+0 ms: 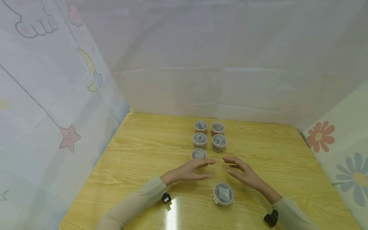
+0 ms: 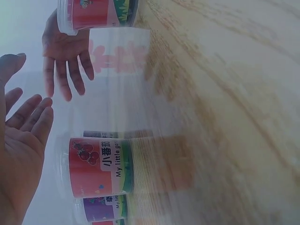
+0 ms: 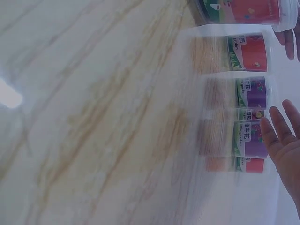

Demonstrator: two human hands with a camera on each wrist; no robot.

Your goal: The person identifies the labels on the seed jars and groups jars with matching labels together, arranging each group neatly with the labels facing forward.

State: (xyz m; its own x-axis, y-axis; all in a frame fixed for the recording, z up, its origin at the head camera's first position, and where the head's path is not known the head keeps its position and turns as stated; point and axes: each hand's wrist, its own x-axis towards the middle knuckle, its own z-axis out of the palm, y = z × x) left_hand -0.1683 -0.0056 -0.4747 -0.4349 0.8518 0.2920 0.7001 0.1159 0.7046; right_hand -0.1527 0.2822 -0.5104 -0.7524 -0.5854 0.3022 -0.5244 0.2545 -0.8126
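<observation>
Both hands hover over the table, palms facing each other with a gap between them. My left hand (image 1: 191, 170) has straight, spread fingers and holds nothing, just in front of a lidded tub (image 1: 198, 153), which shows a red label in the left wrist view. My right hand (image 1: 242, 172) is likewise unoccupied, fingers slightly bent. Nearer my body than both hands stands a single clear-lidded tub (image 1: 223, 194) with a grey packet under its lid; neither hand touches it. In the right wrist view, this tub (image 3: 243, 10) shows a red label, and a purple-labelled tub (image 3: 253, 138) appears beyond the fingers.
Farther back, similar tubs stand in two columns, including a left one (image 1: 199, 140), a right one (image 1: 219, 142) and a rear one (image 1: 200, 126). The wooden table (image 1: 143, 143) meets a pale curtain (image 1: 178, 80) at the back and patterned sheets at both sides.
</observation>
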